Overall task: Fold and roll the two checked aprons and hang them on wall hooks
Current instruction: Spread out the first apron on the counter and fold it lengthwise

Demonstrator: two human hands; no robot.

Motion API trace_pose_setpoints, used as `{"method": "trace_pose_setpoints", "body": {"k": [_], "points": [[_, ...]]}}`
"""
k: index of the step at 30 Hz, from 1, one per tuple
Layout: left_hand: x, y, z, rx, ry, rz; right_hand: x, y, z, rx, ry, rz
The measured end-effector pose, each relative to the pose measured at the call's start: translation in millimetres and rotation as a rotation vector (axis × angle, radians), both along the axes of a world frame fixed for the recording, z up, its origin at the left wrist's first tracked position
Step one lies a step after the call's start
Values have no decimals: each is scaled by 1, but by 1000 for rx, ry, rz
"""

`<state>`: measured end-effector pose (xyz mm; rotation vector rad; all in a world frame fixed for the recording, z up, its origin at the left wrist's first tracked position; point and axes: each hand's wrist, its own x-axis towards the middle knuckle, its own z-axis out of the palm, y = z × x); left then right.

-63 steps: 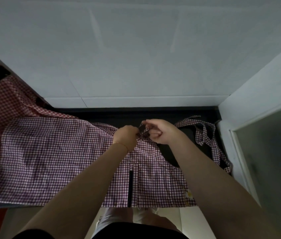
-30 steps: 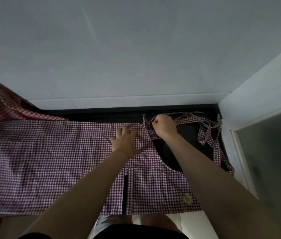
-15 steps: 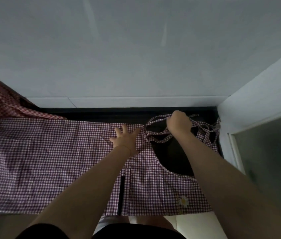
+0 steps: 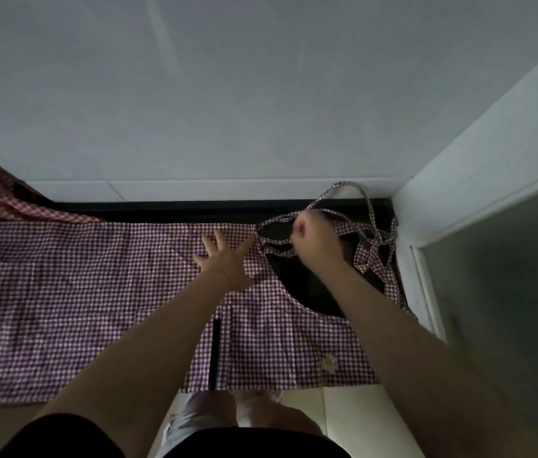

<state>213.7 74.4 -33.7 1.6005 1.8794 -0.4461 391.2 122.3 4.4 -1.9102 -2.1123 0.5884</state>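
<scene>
curled round the straps [image 4: 365, 241], the right hand [image 4: 315, 241] holds them over the dark counter [image 4: 310, 289] by the wall; left hand [image 4: 226, 259] presses flat, fingers spread, on the apron [image 4: 95, 292] lying spread across the counter

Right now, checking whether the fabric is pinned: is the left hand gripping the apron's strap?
No, the left hand lies flat with fingers spread on the checked apron.
</scene>
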Motion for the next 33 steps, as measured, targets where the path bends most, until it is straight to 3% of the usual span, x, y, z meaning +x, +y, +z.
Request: {"method": "trace_pose_setpoints", "body": {"k": [2,4,10,14,20,26,33], "points": [[1,-6,-2,23,-16,21,-14,-21,-16,-285,-60,216],[2,-17,-5,50,7,47,-18,-34,-31,-442,-205,282],[0,-46,-8,90,31,63,6,-39,-35,-620,-398,130],[-13,-46,3,250,-51,137,6,-23,-10,-496,-521,35],[-70,-32,8,308,28,173,-70,-7,-4,-121,-280,270],[-126,-8,0,316,95,38,-131,-7,-32,-121,-244,328],[-163,27,-2,218,179,-166,-161,3,-40,-291,-424,289]]}}
